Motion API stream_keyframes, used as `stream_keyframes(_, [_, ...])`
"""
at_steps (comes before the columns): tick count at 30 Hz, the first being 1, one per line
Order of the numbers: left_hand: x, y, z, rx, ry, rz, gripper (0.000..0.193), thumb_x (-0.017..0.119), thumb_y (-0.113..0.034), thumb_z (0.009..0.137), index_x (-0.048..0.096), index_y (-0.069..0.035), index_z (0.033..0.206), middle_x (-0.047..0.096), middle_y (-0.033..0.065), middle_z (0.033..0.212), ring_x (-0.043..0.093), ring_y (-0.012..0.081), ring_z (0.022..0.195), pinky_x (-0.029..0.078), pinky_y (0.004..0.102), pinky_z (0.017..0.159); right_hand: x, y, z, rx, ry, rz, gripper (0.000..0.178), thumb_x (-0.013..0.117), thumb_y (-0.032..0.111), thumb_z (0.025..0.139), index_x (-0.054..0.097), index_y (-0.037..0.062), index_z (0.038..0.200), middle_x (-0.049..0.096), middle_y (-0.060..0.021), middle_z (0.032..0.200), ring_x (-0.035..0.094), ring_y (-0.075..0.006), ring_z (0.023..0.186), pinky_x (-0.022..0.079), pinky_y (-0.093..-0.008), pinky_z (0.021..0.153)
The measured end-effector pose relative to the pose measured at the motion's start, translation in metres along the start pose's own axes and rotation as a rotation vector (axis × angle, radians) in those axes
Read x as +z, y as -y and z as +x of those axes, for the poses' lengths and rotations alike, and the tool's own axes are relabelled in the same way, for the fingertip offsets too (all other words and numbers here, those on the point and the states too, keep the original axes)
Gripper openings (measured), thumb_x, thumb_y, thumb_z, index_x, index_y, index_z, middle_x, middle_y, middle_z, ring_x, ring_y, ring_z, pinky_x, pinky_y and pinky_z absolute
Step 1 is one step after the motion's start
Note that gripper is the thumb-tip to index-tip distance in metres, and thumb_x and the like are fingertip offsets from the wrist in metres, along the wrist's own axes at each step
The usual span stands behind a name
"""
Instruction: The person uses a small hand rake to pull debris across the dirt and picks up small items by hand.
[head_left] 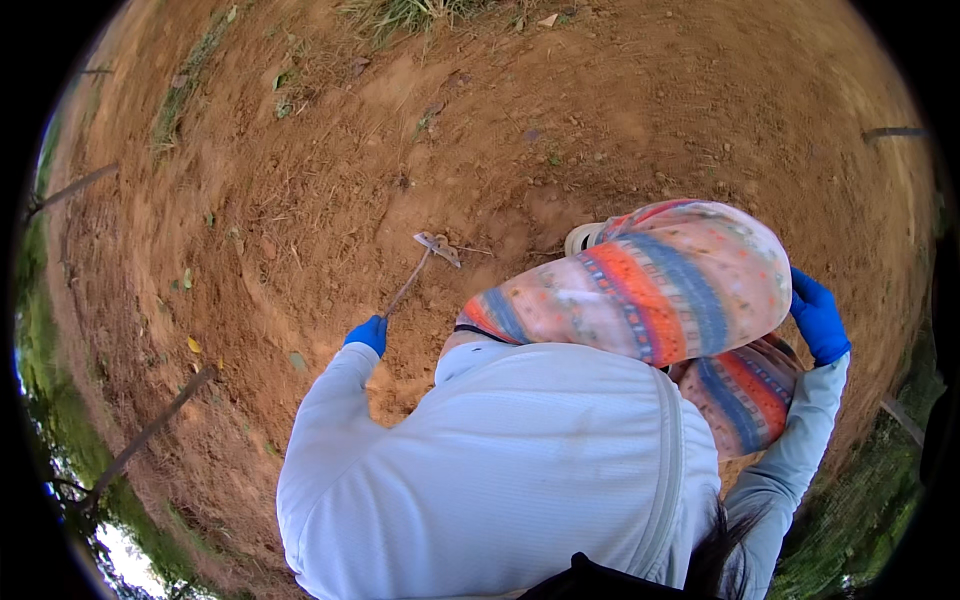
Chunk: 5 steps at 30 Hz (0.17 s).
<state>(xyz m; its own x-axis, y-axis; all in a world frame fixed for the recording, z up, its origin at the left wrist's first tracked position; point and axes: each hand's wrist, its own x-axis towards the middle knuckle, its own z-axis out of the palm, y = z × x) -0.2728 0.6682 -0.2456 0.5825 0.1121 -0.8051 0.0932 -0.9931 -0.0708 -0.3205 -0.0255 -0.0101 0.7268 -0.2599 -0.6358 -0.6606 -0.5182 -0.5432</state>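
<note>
My left hand (368, 335), in a blue glove, is closed around the end of a thin-handled tool (407, 284). The tool slants away from me over the soil, and its flat, pale greyish head (438, 248) sits crosswise at or just above the ground; contact cannot be made out. On the right, my right hand (820, 318), also blue-gloved, lies against the side of my bent knee in patterned trousers (690, 280). Its fingers stretch along the cloth and are partly hidden by the leg; no tool shows in it.
Reddish-brown bare soil (640, 110) spreads all round, with scattered dry stems. A grass tuft (410, 12) grows at the far edge. Thin trunks or posts (150, 435) rise at the left, another (895, 132) at the right. A light shoe (582, 238) shows beside my leg.
</note>
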Motion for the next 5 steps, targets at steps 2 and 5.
stream_keyframes(2, [0.003, -0.001, -0.001, 0.085, -0.068, -0.058, 0.044, 0.033, -0.043, 0.094, 0.052, -0.009, 0.115, 0.06, 0.0238, 0.103, 0.057, 0.0422, 0.095, 0.046, 0.0476, 0.082, 0.002, 0.001, -0.002, 0.012, 0.006, -0.024, 0.044, 0.058, 0.022, 0.089, 0.05, -0.002, 0.125, 0.057, -0.0133, 0.121, 0.053, -0.0193, 0.111, 0.04, -0.0334, 0.095])
stream_keyframes(5, [0.018, 0.005, 0.005, 0.191, -0.125, -0.094, 0.047, 0.035, -0.045, 0.093, 0.051, -0.008, 0.118, 0.059, 0.0248, 0.105, 0.056, 0.0429, 0.096, 0.046, 0.0466, 0.084, 0.003, -0.005, -0.004, 0.049, 0.038, 0.006, 0.046, 0.058, 0.022, 0.089, 0.049, -0.0012, 0.127, 0.056, -0.0134, 0.122, 0.052, -0.0189, 0.111, 0.04, -0.0332, 0.095])
